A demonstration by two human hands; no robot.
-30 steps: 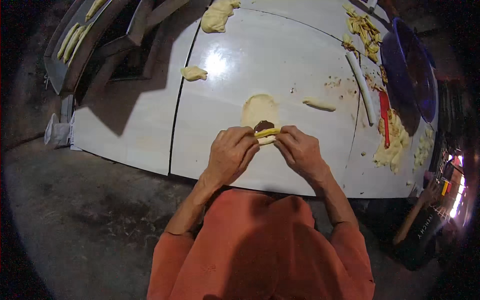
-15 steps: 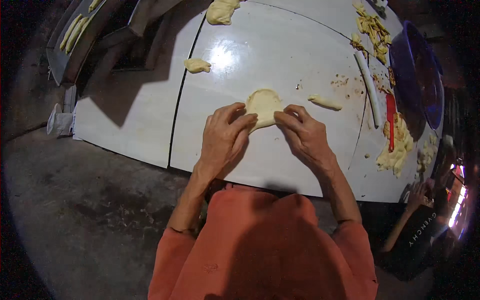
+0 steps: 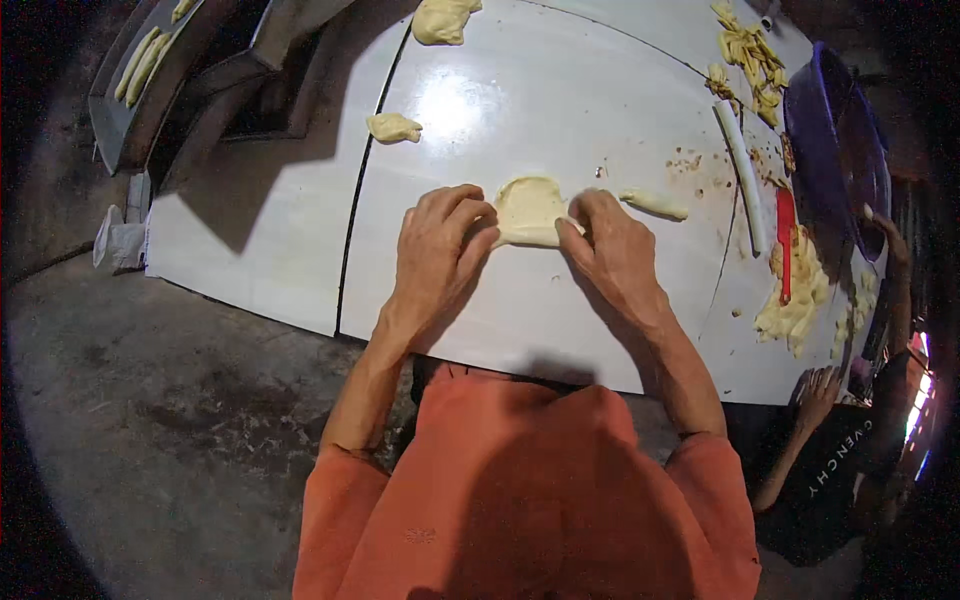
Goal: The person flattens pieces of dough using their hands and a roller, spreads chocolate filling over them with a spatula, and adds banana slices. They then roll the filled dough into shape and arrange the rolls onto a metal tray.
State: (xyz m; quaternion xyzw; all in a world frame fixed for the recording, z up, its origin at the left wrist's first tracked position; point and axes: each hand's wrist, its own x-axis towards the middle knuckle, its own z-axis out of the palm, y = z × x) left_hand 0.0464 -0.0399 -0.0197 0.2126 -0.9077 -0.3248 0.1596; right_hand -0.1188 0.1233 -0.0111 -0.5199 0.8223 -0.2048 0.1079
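Note:
A flat piece of dough [image 3: 530, 203] lies on the white table in front of me, its near edge folded over into a thick roll. My left hand [image 3: 437, 240] is curled at the left end of that fold, thumb and fingers bent together against the dough. At the opposite end, my right hand [image 3: 613, 245] has its thumb on the fold and its fingers bent at the dough's right edge. Just right of my right hand rests a finished-looking dough roll [image 3: 654, 205]. A small dough lump [image 3: 394, 127] sits farther off to the left.
A larger dough lump [image 3: 445, 20] lies at the far side. To the right are a white rod [image 3: 740, 175], a red spatula [image 3: 785, 245] on spread dough [image 3: 795, 310], dough strips [image 3: 750, 60] and a purple basin [image 3: 825, 150]. Another person's hand [image 3: 820, 390] is at the table edge. A tray [image 3: 115, 110] holds rolls.
The dough's near edge has been rolled farther away from me into a straighter fold. My hands have spread slightly apart. At the right, another person's arm now reaches to the basin.

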